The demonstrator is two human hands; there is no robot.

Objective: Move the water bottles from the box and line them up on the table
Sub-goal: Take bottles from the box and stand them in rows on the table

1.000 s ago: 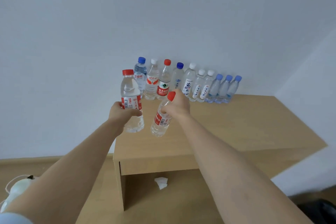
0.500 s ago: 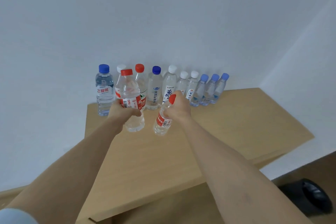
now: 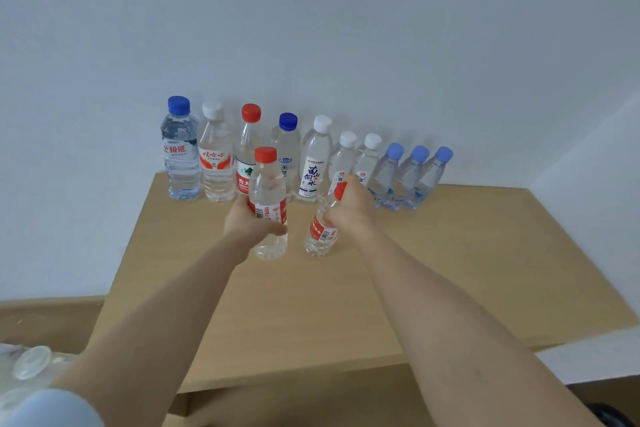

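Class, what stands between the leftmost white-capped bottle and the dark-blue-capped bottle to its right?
A red-capped bottle, partly hidden by the front bottle in the left hand; head view.

White wall (image 3: 311, 17), wooden floor (image 3: 45, 322) below.

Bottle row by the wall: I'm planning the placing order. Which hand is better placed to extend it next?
Probably the right hand: the row's left end reaches the table edge, free space lies past the pale-blue bottles on its side. Its red-capped bottle is tilted, though.
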